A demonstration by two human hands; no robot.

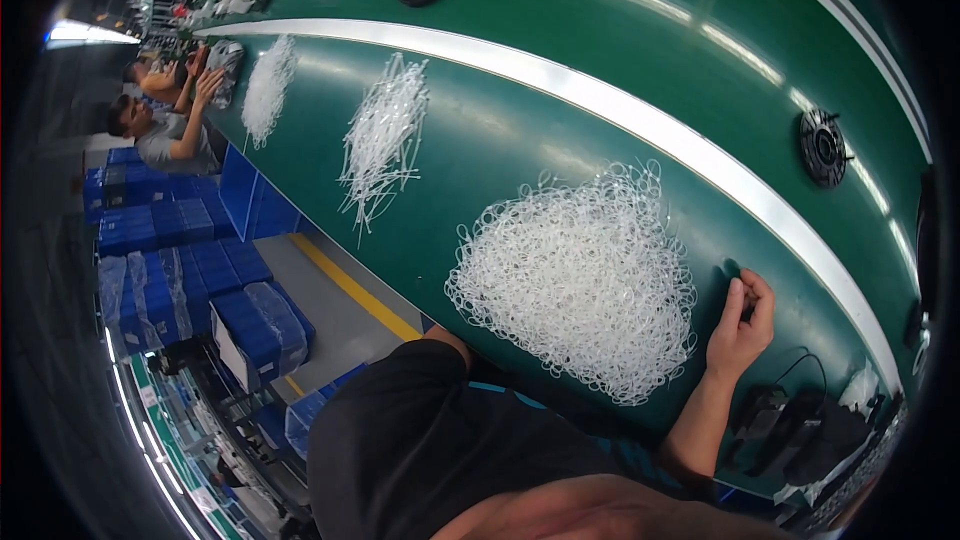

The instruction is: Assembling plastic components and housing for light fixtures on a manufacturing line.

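Head view: right hand [742,325] pinched shut, empty, at 3 o'clock of loop pile [575,280]; left hand hidden, can't tell.

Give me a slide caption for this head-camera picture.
Right hand pinches beside a heap of clear plastic loops on a green conveyor belt; black fan parts wait nearby.

A heap of plastic rings [575,285] lies on the conveyor belt [520,140], just left of the worker's right hand [742,325], which rests on the belt. Farther along lie a bundle of ties [383,135] and another heap [267,88]; stacked crates [180,270] stand on the floor beside the belt
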